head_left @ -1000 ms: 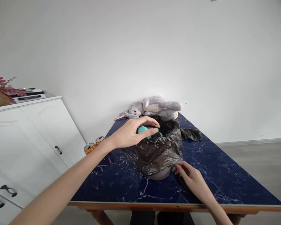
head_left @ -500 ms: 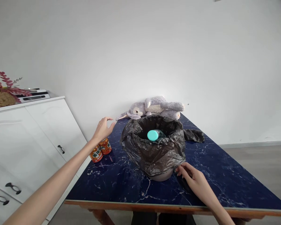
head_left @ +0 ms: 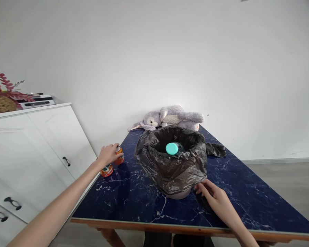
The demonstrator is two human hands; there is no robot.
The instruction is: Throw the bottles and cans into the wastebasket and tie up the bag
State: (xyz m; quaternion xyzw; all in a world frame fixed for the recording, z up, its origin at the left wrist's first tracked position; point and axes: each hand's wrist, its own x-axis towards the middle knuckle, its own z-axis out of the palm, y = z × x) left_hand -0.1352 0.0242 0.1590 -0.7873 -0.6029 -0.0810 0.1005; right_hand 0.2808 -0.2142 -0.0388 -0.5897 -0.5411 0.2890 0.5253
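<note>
My left hand (head_left: pixel 108 153) reaches to the left side of the table, its fingers curled round the top of an orange drink can (head_left: pixel 119 158). Just nearer to me stands a second orange can (head_left: pixel 107 170), partly covered by that hand. A trash bin (head_left: pixel 179 195) stands mid-table, lined with a black plastic trash bag (head_left: pixel 173 173) folded over its rim. Inside its mouth lies a bottle with a turquoise cap (head_left: pixel 172 148). Low at the bin's right side, my right hand (head_left: pixel 215 197) has its fingers bent at the bag's lower edge.
A grey plush rabbit (head_left: pixel 170 116) lies behind the bin against the wall. To the bin's right is a twisted piece of black plastic (head_left: pixel 216 150). The dark blue marbled table (head_left: pixel 144 209) has a wooden edge. At left stands a white cabinet (head_left: pixel 48 137) with a wicker basket (head_left: pixel 2 104) on it.
My left hand has come down from above the cans and closed round the farther one. My right hand stays at the bin's lower right. The view has shifted slightly.
</note>
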